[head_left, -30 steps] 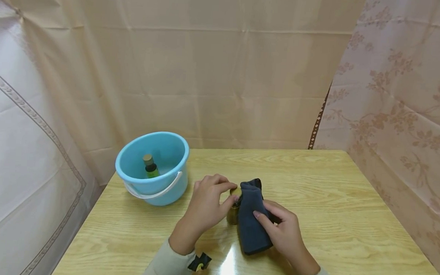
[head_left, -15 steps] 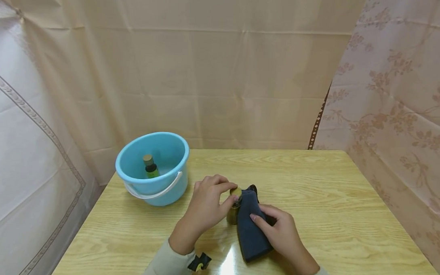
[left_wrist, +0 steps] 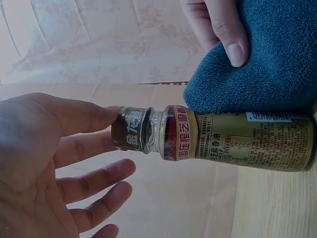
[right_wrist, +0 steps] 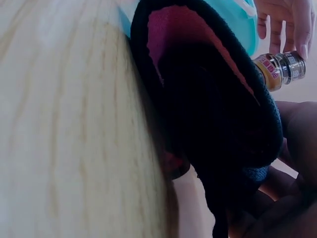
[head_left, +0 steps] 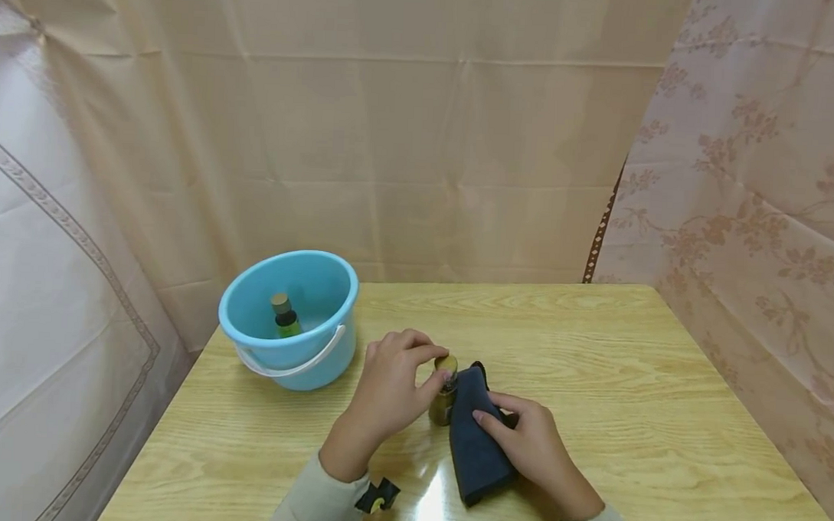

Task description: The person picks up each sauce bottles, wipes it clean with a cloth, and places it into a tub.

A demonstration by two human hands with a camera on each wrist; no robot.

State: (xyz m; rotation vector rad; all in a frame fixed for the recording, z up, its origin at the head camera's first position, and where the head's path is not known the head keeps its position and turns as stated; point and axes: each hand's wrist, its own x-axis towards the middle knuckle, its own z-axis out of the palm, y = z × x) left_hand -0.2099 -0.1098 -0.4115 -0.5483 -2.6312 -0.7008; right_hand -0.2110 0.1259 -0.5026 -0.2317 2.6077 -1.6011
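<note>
While bottle (head_left: 443, 399) stands upright mid-table, nearer front edge, I see left hand (head_left: 390, 388) pinching its cap (left_wrist: 128, 135) with fingertips, other fingers loosely spread. Right hand (head_left: 529, 447) grips dark blue cloth (head_left: 478, 439), fingers curled round it, cloth pressed against bottle's right side. Gold label, glass neck clear in left wrist view. Blue bucket (head_left: 327, 349) near table's far left corner, well apart from hands, second bottle (head_left: 285, 316) standing inside. Beige curtains (head_left: 421, 130) behind table (head_left: 661, 392).
</note>
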